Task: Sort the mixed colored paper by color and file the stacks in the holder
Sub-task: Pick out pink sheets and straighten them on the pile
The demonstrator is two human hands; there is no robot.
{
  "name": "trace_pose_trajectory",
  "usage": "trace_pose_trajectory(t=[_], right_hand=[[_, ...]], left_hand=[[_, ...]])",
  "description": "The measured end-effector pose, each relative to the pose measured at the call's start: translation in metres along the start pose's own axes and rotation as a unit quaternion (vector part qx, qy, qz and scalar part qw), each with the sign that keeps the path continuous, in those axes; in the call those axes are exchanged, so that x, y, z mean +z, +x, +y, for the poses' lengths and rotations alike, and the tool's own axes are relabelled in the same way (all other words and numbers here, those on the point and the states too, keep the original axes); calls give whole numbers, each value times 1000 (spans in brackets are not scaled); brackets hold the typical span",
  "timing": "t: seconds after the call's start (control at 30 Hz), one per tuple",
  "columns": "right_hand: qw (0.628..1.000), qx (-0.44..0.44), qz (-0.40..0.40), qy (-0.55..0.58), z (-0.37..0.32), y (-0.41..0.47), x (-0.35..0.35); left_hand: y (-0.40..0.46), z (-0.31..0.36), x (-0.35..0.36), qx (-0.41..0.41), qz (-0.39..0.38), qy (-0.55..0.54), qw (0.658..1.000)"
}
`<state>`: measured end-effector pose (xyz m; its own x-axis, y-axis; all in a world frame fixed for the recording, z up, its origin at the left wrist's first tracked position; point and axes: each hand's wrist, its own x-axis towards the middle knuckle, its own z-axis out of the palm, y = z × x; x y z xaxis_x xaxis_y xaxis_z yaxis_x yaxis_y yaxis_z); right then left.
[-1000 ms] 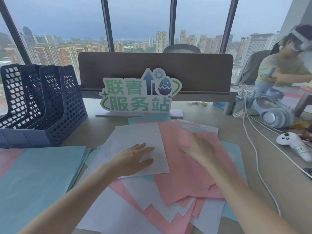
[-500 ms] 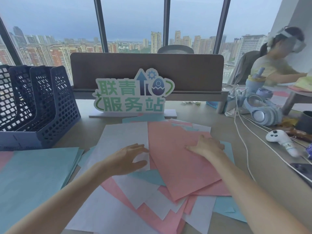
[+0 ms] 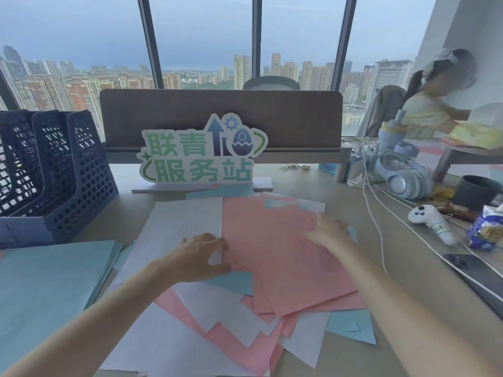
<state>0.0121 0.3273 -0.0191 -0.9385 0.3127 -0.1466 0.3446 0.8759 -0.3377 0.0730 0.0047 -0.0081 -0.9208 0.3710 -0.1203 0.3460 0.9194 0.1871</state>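
Observation:
A mixed pile of pink, white and blue paper point(image 3: 236, 317) lies on the desk in front of me. On top sits a pink sheet point(image 3: 272, 240) beside a white sheet point(image 3: 182, 224). My left hand point(image 3: 201, 254) pinches the pink sheet's left edge with curled fingers. My right hand point(image 3: 326, 232) lies flat on the pink sheet's right side. A sorted stack of blue paper point(image 3: 46, 284) lies at the left. The dark blue mesh file holder point(image 3: 68, 186) stands at the back left, its slots showing no paper.
A green-lettered sign point(image 3: 201, 156) stands behind the pile against a brown desk divider point(image 3: 220, 118). White cables point(image 3: 381, 213), headphones point(image 3: 405, 180), a white controller point(image 3: 432, 221), a dark cup point(image 3: 476, 191) and a snack packet point(image 3: 487, 227) crowd the right side. A person sits at the far right.
My left hand slid right off the white sheet and took hold of the pink sheet's left edge. My right hand shifted to the pink sheet's right edge. The camera turned slightly right.

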Motion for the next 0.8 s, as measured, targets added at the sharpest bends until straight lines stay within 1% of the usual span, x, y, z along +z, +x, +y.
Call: trace_pose_trajectory(t=[0.07,0.13,0.27,0.33,0.43,0.53,0.67,0.73,0.8], right_hand=[[1000,-10,-3,-19,-1,-6,2],[999,-34,-10,-9,-3,-11,2],[994,-67,-33,74,-2,-12,-3],[991,-72,-35,106,2,-12,-4],[980,-66,-25,186,8,-9,-6],[976,-58,-34,209,11,-8,-8],[971,-34,-97,217,12,-6,-14],[964,-11,-104,243,14,-5,-17],[952,18,-92,290,18,-3,-18]], left_hand=[[1,3,1,5,4,7,1000],[1,5,0,18,6,5,1000],[1,2,2,92,-4,9,996],[-1,3,2,119,9,-16,993],[-2,3,2,143,22,-49,988],[-2,1,1,135,12,-58,989],[-2,0,1,104,7,-53,993],[-1,-3,2,84,3,-49,995],[-1,-3,2,73,2,-41,996]])
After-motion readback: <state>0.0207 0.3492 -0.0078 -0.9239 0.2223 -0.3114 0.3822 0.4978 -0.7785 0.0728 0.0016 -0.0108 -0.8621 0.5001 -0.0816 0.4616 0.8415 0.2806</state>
